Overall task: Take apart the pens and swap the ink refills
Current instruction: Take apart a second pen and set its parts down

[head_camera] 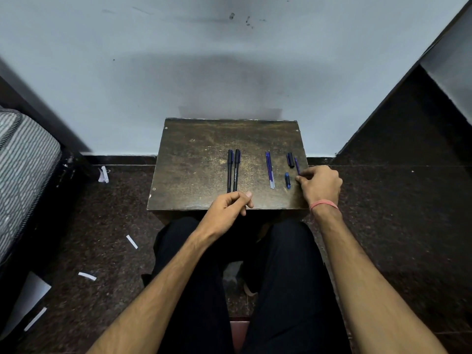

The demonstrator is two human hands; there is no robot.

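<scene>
Two capped black pens (233, 170) lie side by side, lengthwise, in the middle of the small dark wooden table (194, 159). To their right lie two blue ink refills (270, 168). Further right are a black cap (290, 159), a short blue pen piece (287, 180) and a thin blue pen part (297, 165). My right hand (319, 185) pinches the near end of that thin blue part at the table's right edge. My left hand (229, 204) rests loosely curled at the front edge, just below the black pens, holding nothing.
The table stands against a pale wall (229, 72). My legs in black trousers (255, 277) are under its front edge. A striped mattress (23, 169) is at the left. White paper scraps (131, 241) lie on the dark stone floor.
</scene>
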